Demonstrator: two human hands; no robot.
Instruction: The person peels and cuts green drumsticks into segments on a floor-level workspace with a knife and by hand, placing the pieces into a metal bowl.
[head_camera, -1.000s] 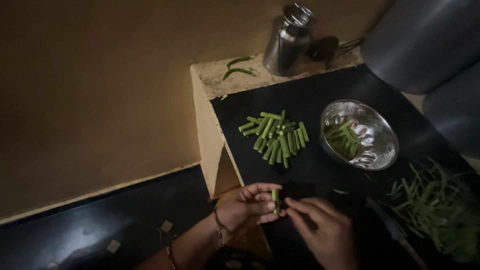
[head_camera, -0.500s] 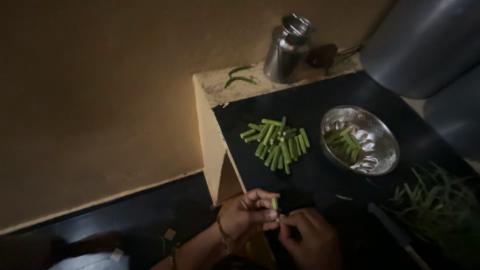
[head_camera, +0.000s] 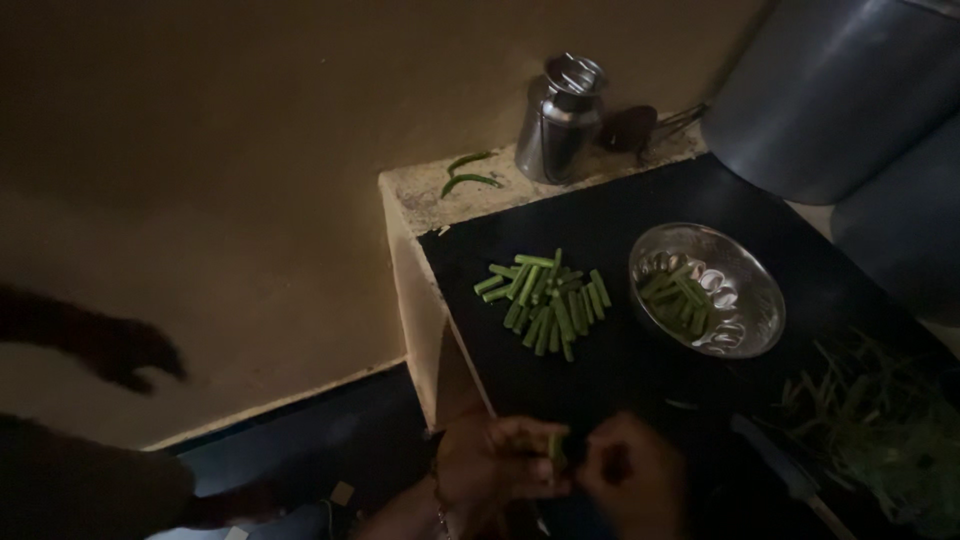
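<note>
Green bean (head_camera: 555, 447), pinched between left hand (head_camera: 497, 462), right hand (head_camera: 632, 478)

bare black counter (head_camera: 620, 380) lies open at 12 o'clock of both hands; beyond it the cut bean pile (head_camera: 545, 300), at 1 o'clock the steel bowl (head_camera: 708, 302), at 3 o'clock loose greens (head_camera: 870, 430).

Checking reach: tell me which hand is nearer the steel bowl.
Right. The right hand sits below the steel bowl, slightly to its left; the left hand is farther left, beyond the bean piece.
</note>
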